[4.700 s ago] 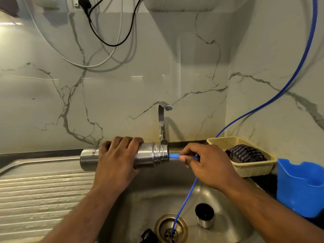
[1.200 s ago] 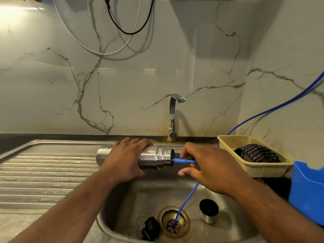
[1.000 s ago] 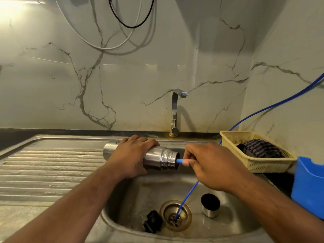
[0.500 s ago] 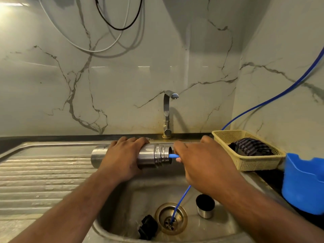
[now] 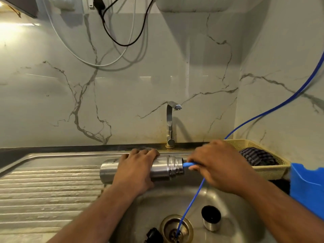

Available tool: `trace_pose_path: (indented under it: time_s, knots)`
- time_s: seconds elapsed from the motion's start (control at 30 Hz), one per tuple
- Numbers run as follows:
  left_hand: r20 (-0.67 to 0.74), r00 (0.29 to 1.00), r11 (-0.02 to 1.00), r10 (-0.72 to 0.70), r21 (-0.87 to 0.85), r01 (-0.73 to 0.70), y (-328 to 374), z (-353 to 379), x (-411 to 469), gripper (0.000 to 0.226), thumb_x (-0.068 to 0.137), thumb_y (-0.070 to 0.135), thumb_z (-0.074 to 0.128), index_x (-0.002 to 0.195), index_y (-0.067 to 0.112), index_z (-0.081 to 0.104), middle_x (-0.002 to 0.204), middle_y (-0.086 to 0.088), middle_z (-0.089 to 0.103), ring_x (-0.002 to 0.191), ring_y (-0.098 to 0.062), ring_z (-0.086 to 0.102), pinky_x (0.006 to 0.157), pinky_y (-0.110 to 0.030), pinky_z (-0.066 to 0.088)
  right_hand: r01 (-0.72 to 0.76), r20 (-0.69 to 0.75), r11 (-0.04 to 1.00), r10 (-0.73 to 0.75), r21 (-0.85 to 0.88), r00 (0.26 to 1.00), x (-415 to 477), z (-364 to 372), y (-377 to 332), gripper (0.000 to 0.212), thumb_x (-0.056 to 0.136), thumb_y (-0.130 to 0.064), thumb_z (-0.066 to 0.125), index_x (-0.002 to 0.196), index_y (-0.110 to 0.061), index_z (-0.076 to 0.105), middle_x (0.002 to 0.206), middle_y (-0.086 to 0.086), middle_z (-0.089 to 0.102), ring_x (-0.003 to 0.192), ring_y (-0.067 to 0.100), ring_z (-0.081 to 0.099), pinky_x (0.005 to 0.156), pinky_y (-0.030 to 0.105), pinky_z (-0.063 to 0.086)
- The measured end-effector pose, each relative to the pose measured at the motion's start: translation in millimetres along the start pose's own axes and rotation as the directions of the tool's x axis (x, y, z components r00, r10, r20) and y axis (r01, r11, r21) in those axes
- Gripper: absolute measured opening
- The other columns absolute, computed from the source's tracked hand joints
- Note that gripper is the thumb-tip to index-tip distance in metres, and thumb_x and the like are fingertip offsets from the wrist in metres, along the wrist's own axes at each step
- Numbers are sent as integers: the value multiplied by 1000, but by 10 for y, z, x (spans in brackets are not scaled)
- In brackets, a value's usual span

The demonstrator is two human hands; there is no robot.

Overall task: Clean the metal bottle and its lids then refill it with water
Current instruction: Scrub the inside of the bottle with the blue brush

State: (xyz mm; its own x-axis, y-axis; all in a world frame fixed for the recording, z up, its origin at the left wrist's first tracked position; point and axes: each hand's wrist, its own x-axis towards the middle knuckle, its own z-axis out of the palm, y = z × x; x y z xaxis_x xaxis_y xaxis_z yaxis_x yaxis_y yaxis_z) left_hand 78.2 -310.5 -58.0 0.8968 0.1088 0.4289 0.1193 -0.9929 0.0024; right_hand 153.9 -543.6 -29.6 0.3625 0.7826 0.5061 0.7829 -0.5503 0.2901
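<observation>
My left hand (image 5: 135, 171) is wrapped over the middle of the metal bottle (image 5: 159, 170), holding it on its side above the near rim of the sink (image 5: 233, 213), mouth pointing right. My right hand (image 5: 219, 165) is closed around a thin blue tube (image 5: 190, 206), pinching its end just at the bottle's open, threaded mouth; I cannot tell whether the tip is inside. From my fingers the tube drops down into the drain (image 5: 176, 228) at the bottom of the basin, and another stretch of it rises from behind my hand up the right wall. In the basin a steel cup lid (image 5: 211, 218) stands upright to the right of the drain, and a small black stopper (image 5: 154, 235) lies to its left. The faucet (image 5: 170, 123) stands behind the bottle against the marble wall. To the right sits a yellow basket (image 5: 273, 170) holding a striped cloth (image 5: 256, 156), with a blue container (image 5: 306, 192) beside it.
</observation>
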Motion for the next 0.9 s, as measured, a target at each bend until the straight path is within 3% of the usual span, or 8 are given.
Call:
trace_pose_path:
  time_s: [0.1, 0.2, 0.3, 0.4, 0.5, 0.57, 0.73, 0.9]
  knots:
    - [21, 999, 999, 47, -27, -47, 13, -61, 23, 82, 73, 46, 81, 140, 45, 35, 140, 15, 50, 130, -14, 41, 116, -45, 32, -43, -151, 999, 40, -20, 988, -3, 32, 179, 19, 93, -47, 54, 93, -39, 72, 84, -19, 60, 83, 9, 51, 88, 29, 36]
    - [19, 1000, 999, 13, -42, -12, -52, -84, -14, 83, 73, 47, 80, 141, 44, 33, 139, 15, 50, 129, -13, 41, 114, -45, 33, -114, 17, 990, 113, 86, 993, -17, 95, 34, 34, 104, -46, 40, 91, -34, 69, 79, -13, 63, 78, 7, 53, 82, 29, 44]
    - [45, 997, 998, -57, -28, 58, -113, -59, -70, 85, 74, 44, 81, 143, 40, 33, 140, 12, 51, 131, -16, 43, 115, -46, 33, -164, 128, 976, 145, 145, 981, -10, 148, -161, 40, 105, -56, 28, 100, -33, 60, 81, -8, 64, 72, 8, 54, 62, 28, 37]
    - [87, 993, 996, -75, -37, 78, -125, -52, -66, 86, 72, 41, 83, 143, 38, 35, 139, 10, 53, 129, -18, 45, 114, -45, 35, -76, 28, 991, 73, 107, 997, -14, 119, -177, 33, 98, -66, 40, 121, -43, 50, 83, -15, 64, 73, 7, 56, 66, 27, 40]
    - [87, 995, 997, -52, -52, 57, -86, -56, -60, 83, 73, 41, 83, 141, 39, 37, 138, 10, 53, 128, -17, 45, 114, -44, 35, -35, -127, 998, 41, 54, 991, 28, 115, -24, 16, 94, -54, 56, 103, -41, 60, 79, -20, 64, 71, 3, 54, 75, 29, 43]
    - [60, 997, 996, -51, -70, 55, -38, -51, -65, 81, 72, 41, 83, 139, 40, 37, 135, 11, 54, 126, -16, 45, 112, -45, 36, -94, -192, 996, 93, 8, 977, 46, 141, 45, 19, 97, -51, 52, 94, -38, 66, 76, -19, 65, 70, 5, 55, 78, 34, 45]
    - [-24, 997, 997, -74, 7, 74, -26, -46, -98, 77, 76, 43, 80, 139, 40, 35, 138, 10, 52, 130, -18, 42, 116, -48, 30, -302, 208, 855, 232, 423, 950, 2, 257, -75, 36, 102, -53, 45, 88, -33, 72, 64, -27, 60, 59, 1, 52, 59, 27, 39]
    - [57, 996, 994, -74, -71, 78, -48, -73, -65, 79, 74, 40, 83, 139, 40, 37, 135, 10, 53, 127, -17, 43, 114, -47, 33, -135, 34, 975, 131, 175, 991, -21, 73, -6, 24, 89, -62, 57, 109, -49, 56, 86, -28, 52, 76, -3, 50, 71, 21, 40]
